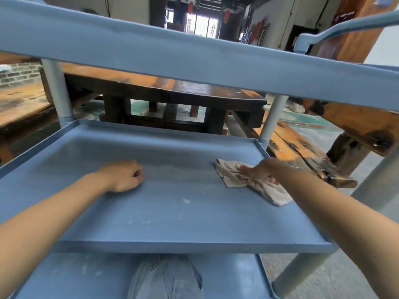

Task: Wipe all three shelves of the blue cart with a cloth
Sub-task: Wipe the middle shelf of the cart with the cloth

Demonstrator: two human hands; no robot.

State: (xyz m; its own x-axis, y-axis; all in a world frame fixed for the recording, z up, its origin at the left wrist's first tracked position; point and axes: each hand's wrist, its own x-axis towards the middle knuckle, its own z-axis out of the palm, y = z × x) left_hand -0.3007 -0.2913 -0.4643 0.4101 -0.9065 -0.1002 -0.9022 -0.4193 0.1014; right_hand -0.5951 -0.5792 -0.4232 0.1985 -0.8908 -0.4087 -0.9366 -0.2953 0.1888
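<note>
Right hand (262, 170) is pressing down on the beige cloth (248, 180), fingers laid over its bunched folds, with the cloth lying on the middle shelf (172, 216) of the blue cart (194, 59) near the shelf's right edge, toward its far right corner. Left hand (124, 175) is resting on the same shelf left of centre, fingers curled into a loose fist, gripping nothing. A denim-clad knee (166, 277) is showing above the bottom shelf (75, 275), below the middle shelf's near edge.

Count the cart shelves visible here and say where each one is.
3: top shelf crossing overhead, middle shelf under both hands, bottom shelf below it, partly hidden by a knee.
</note>
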